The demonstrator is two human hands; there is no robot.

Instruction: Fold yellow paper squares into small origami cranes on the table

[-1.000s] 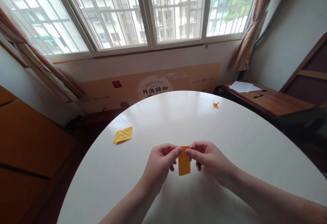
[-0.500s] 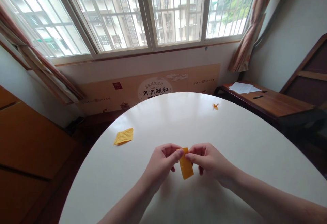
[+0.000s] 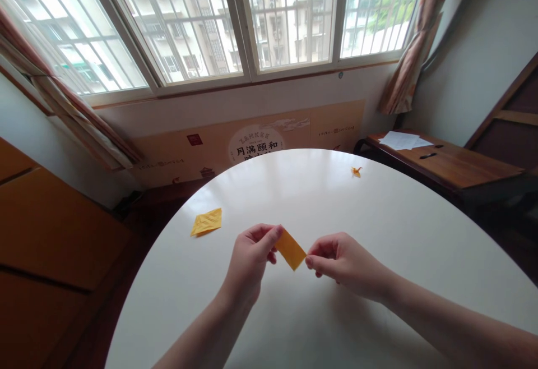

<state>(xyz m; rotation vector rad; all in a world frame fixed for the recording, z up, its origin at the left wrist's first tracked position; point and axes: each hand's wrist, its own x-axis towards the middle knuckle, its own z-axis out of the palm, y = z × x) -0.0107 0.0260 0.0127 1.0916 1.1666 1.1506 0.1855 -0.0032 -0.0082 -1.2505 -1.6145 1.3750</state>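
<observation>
A small folded orange paper strip (image 3: 290,249) hangs tilted above the white round table (image 3: 378,229). My left hand (image 3: 251,257) pinches its upper left end between thumb and fingers. My right hand (image 3: 336,259) pinches its lower right corner with thumb and forefinger, the other fingers curled. Both hands hover just over the table's near middle.
A folded yellow-orange sheet (image 3: 206,222) lies on the table's left side. A tiny orange paper crane (image 3: 356,171) sits at the far right. Beyond the table stand a wooden side desk (image 3: 454,164) with white papers (image 3: 403,141) and a pen, a printed cardboard panel (image 3: 252,142), and the windows.
The strip has swung from hanging upright to a slant. My left hand rose slightly with the top end; my right hand shifted from the top edge to the lower corner.
</observation>
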